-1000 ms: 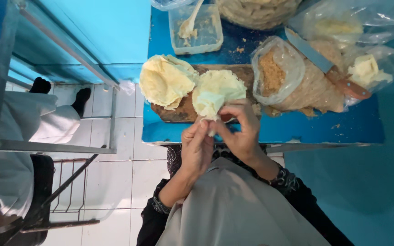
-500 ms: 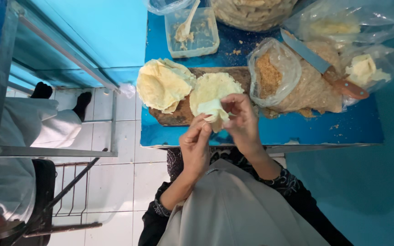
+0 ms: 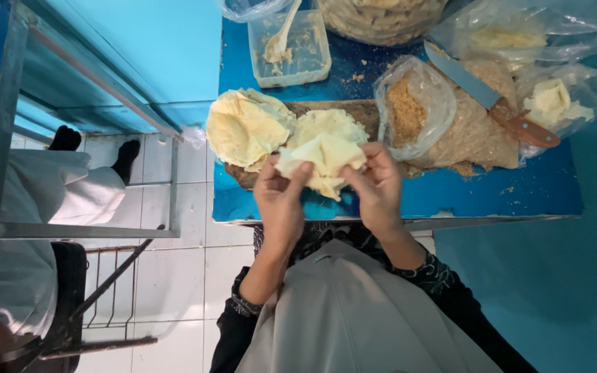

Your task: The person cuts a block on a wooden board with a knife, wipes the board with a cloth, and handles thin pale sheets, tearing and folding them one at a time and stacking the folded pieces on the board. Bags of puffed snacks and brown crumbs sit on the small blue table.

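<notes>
My two hands fold a pale dough sheet over the near end of the wooden board.

The dough sheet [image 3: 323, 160] lies folded into a rough packet, its long axis running side to side, one corner pointing toward me. My left hand [image 3: 281, 197] pinches its left edge with thumb on top; my right hand [image 3: 380, 188] pinches the right edge, fingers curled. Both forearms reach straight out from my grey apron [image 3: 361, 318]. Left of the sheet, a stack of wrappers [image 3: 247, 128] rests on the wooden board [image 3: 340, 108]. Right of it sit a bag of crumbs [image 3: 416, 110] and a knife [image 3: 492, 97]. Beyond it stands a plastic tub [image 3: 291, 45]. All sit on the blue desk [image 3: 492, 190], above a white tiled floor [image 3: 174, 269].
</notes>
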